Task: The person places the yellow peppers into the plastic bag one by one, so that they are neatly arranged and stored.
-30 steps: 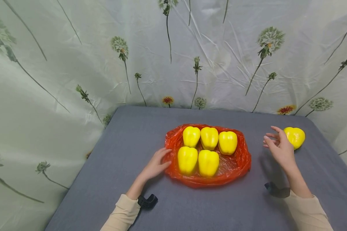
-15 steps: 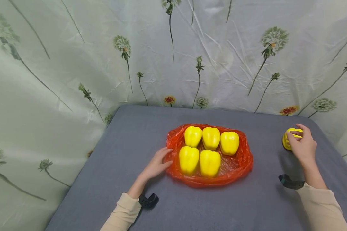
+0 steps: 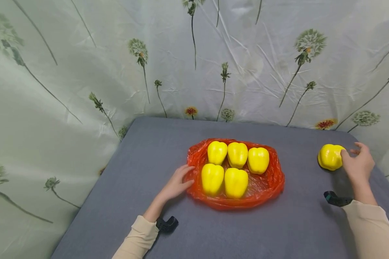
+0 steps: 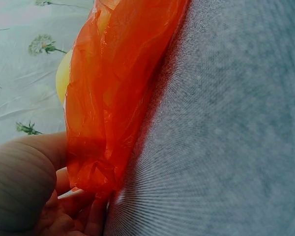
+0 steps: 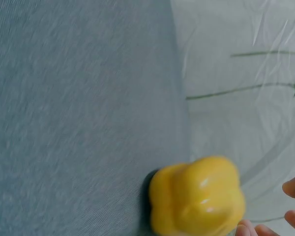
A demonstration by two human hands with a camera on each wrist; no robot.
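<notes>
A red plastic bag (image 3: 262, 196), its mouth rolled open, lies mid-table with several yellow bell peppers (image 3: 236, 182) inside. My left hand (image 3: 175, 184) rests against the bag's left side, thumb and fingers spread apart. In the left wrist view, the left fingers (image 4: 81, 209) lie at the crumpled end of the red plastic. A single yellow bell pepper (image 3: 330, 157) sits on the table to the right of the bag. Just right of it is my right hand (image 3: 360, 163), thumb at the pepper's side and fingers loosely bent, holding nothing. The right wrist view shows fingertips beside this pepper (image 5: 199, 196).
Grey cloth covers the table (image 3: 142, 151). A pale curtain (image 3: 168, 54) printed with dandelions hangs behind the table and along its left side. Black bands are on both wrists, below cream sleeves (image 3: 139, 232).
My right hand has moved right, passing over the single pepper to its far side. That pepper appears slightly turned. My left hand has stayed against the bag.
</notes>
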